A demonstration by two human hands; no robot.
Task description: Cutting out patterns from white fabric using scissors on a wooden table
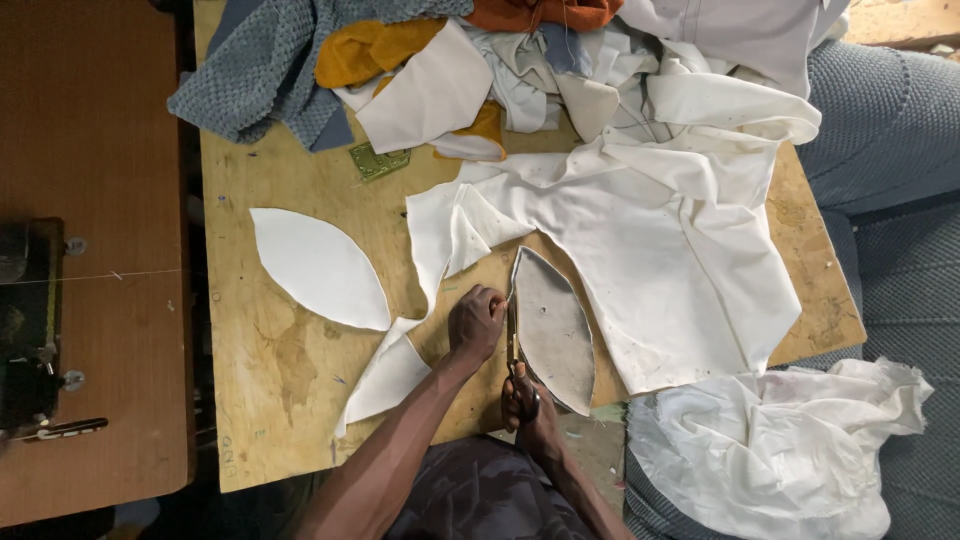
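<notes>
Scissors (515, 350) stand upright along the left edge of a grey leaf-shaped pattern (553, 335) lying on white cloth (660, 250).

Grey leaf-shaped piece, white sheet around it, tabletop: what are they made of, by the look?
Grey piece: likely stiff card or felt; matte, flat, crisp edges, no folds. Can't tell which.
White sheet: woven cloth, matte; it creases and drapes softly.
Tabletop: bare plywood, unfinished; pale grain, stains and marks.
The scissors in the right hand look metal; the left hand presses nearby.

White cloth (670, 250), a grey leaf-shaped pattern piece (555, 330), orange fabric (365, 50), blue-grey knit (260, 60), yellowish plywood table (290, 390).
</notes>
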